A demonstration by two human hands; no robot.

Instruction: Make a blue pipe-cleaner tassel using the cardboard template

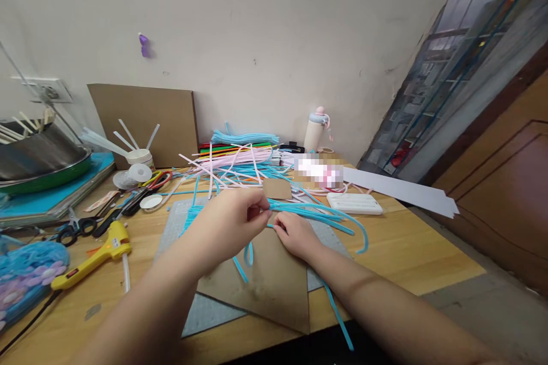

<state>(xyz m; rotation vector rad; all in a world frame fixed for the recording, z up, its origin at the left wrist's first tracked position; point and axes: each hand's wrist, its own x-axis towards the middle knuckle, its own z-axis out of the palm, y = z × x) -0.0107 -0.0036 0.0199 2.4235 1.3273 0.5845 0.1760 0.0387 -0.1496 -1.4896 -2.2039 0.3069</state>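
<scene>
Both hands are over a brown cardboard sheet on a grey mat. My left hand is closed in a pinch on blue pipe cleaners, thumb and forefinger together. Close to its right, my right hand has its fingers bent together on the same blue strands, low over the cardboard. Strands spread to the right, and one hangs past the table's front edge under my right forearm. More blue strands show behind my left wrist. The exact grip of the right fingertips is partly hidden.
A yellow glue gun, scissors and a metal pot are on the left. Piled pipe cleaners, a bottle and a cardboard panel stand behind. A white box lies right.
</scene>
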